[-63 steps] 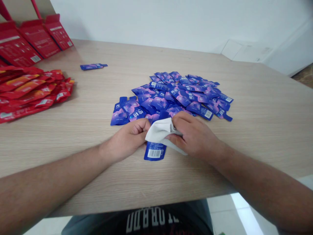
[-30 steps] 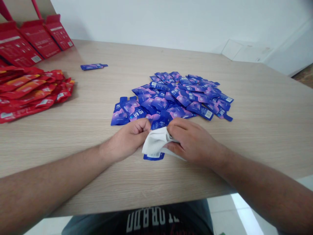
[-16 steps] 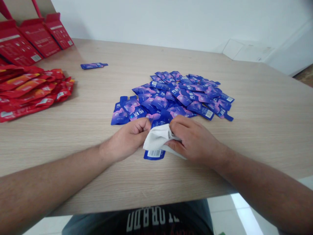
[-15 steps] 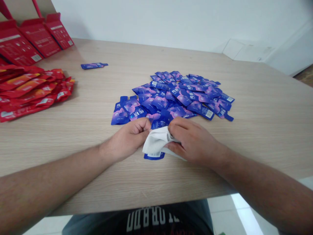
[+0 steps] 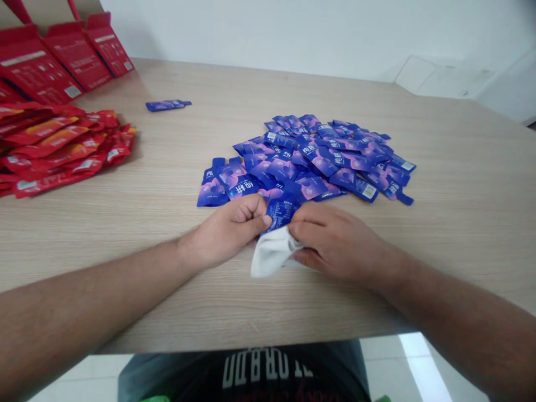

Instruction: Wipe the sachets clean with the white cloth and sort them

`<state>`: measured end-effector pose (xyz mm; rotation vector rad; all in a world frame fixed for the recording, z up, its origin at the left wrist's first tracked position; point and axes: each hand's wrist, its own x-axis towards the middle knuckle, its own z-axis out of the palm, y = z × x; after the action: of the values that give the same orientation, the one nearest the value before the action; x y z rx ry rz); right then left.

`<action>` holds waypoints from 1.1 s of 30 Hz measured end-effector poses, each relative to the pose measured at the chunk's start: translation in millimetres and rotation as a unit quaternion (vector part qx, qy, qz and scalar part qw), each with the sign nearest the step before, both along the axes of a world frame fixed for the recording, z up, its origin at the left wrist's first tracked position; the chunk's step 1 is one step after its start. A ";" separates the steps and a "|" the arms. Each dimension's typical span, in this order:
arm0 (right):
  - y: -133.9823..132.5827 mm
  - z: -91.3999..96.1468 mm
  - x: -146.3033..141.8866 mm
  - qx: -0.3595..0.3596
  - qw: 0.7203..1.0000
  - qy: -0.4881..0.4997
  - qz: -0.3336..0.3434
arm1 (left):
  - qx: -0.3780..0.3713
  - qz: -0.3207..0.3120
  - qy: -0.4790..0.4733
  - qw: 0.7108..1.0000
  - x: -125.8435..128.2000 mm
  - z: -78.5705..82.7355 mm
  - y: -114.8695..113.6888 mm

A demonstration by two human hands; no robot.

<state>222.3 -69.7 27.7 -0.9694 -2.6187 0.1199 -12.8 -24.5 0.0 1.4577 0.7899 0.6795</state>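
- Blue foil sachet (image 5: pixel 281 213), printed side up with small text showing, held just above the surface between the two hands, its lower end hidden inside a white cloth (image 5: pixel 273 255)
- Left hand (image 5: pixel 228 228): fingers curled closed, thumb pressed against the sachet's left edge, gripping it
- Right hand (image 5: pixel 339 243): fingers closed over the cloth and the sachet's lower right side, pinching the cloth around it
- Pile of blue sachets (image 5: pixel 312 159): loose and overlapping, on the wooden surface (image 5: pixel 456 234), just beyond the hands, its nearest sachets almost touching the left hand
- Single blue sachet (image 5: pixel 167 105): lying alone, well apart from the pile, toward the far edge
- Heap of red sachets (image 5: pixel 54 148): at the left of the surface
- Red cartons (image 5: pixel 75 56): standing open in a row behind that heap, at the far left corner
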 end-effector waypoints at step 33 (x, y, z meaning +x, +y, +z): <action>-13.4 -4.9 -14.8 0.019 0.999 0.019 0.019 | 0.085 0.076 0.050 0.992 2.1 8.5 -7.6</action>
<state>207.5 -83.1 22.8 -0.8952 -2.5970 0.0969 -10.7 -32.1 8.5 1.6071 0.9465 0.8112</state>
